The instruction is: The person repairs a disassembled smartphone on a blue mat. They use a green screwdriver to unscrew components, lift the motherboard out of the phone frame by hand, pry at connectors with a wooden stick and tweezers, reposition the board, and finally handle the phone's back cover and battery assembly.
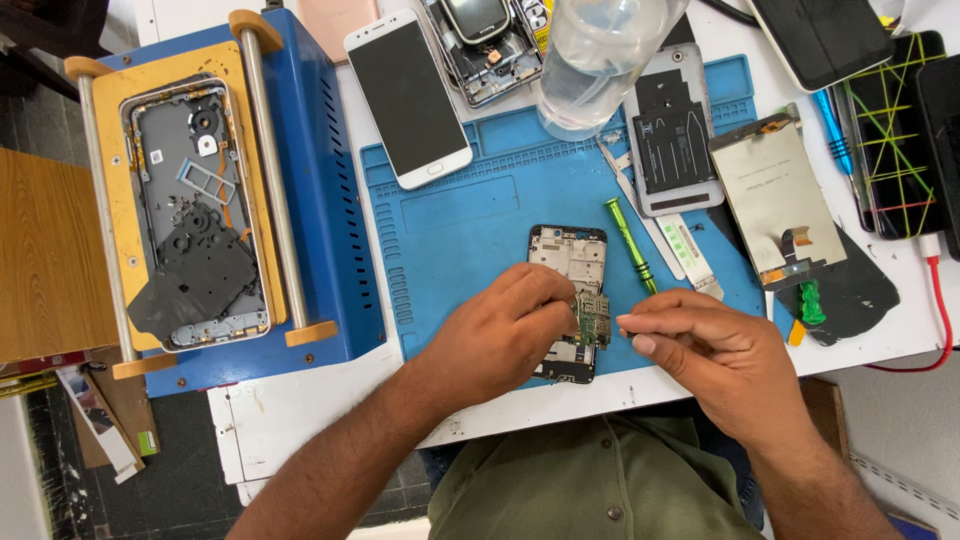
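Observation:
An opened phone frame (572, 262) lies on the blue work mat (470, 220) near the table's front edge. My left hand (500, 330) rests over its lower half, fingertips pinching a small green circuit board (592, 318) at the frame's right side. My right hand (715, 355) is just right of the board, fingers pinched together near it; whether they touch the board is unclear. A green screwdriver (632, 245) lies on the mat just beyond my right hand.
A blue machine (320, 200) holding a phone back shell (195, 210) stands at left. A white phone (408, 95), a clear bottle (595, 55), a detached display panel (775, 200), a grey back cover (672, 130) and more phones (900, 130) crowd the far and right side.

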Demonstrator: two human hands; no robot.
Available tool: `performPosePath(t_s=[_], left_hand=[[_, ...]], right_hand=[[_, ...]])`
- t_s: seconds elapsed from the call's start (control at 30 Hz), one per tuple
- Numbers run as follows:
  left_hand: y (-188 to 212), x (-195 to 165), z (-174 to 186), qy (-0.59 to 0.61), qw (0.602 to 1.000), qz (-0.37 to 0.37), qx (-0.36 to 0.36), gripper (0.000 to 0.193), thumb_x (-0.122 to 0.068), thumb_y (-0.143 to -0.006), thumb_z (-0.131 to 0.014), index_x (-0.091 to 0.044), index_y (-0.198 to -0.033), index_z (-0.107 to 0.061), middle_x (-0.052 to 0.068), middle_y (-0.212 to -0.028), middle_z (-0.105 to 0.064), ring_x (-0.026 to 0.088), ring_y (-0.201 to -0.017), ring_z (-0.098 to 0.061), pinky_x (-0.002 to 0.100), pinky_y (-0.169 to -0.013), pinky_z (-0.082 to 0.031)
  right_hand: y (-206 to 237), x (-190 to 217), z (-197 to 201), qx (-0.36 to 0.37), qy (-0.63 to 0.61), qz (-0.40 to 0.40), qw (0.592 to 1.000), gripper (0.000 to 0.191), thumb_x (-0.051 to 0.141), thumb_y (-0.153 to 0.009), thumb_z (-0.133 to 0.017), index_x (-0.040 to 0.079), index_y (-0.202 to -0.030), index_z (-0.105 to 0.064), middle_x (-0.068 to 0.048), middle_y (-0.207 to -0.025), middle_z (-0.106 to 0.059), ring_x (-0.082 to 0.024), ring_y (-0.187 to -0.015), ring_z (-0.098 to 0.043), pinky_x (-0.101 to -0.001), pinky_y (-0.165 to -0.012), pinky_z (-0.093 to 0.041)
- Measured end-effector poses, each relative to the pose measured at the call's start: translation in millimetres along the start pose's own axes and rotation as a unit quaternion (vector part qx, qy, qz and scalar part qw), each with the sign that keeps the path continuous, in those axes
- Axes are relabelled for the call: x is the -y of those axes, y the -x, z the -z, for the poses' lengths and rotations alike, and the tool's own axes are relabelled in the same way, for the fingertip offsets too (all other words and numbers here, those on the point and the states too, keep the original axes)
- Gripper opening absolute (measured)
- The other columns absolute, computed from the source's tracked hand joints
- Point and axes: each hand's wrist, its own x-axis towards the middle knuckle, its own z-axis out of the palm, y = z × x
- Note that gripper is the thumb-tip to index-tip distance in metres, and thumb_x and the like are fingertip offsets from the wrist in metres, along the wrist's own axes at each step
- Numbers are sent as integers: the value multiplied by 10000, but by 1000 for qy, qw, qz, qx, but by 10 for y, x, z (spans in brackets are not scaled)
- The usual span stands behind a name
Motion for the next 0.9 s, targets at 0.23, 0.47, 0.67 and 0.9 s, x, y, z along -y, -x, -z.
performPosePath(t_s=[0.23, 0.47, 0.67, 0.9], left_hand=[[-28, -18, 23, -22, 997, -71, -4, 126, -62, -890, -740, -66, -970, -643, 48, -1137, -630, 225, -1162, -648, 338, -888, -612], [-14, -16, 65, -37, 997, -71, 2, 160, -82, -851, -745, -61, -980, -654, 55, -1122, -624, 226, -1145, -647, 344, -864, -609], [0, -2, 83, -37, 996, -75, 7, 151, -90, -860, -745, -63, -972, -647, 57, -1126, -621, 223, -1153, -644, 340, -885, -610], [16, 11, 55, -42, 997, -70, 10, 126, -92, -875, -745, -63, -946, -644, 61, -1127, -623, 221, -1150, -646, 340, -874, -609]], right_hand=[[1, 122, -124, 12, 172, -33, 985, 228, 63, -853, -801, 106, -1075, -831, -30, -1035, -758, -107, -796, -700, -256, -605, -535], [-6, 235, -213, 16, 267, 68, 961, 242, 124, -783, -828, 124, -1024, -805, -8, -989, -735, -111, -897, -723, -263, -725, -600], [-12, 241, -274, 11, 285, 75, 956, 222, 137, -792, -828, 132, -1013, -803, -11, -982, -732, -122, -917, -721, -269, -742, -601], [-33, 256, -323, 11, 313, 100, 944, 201, 139, -801, -820, 123, -1000, -795, -16, -965, -722, -134, -899, -715, -272, -729, -596]])
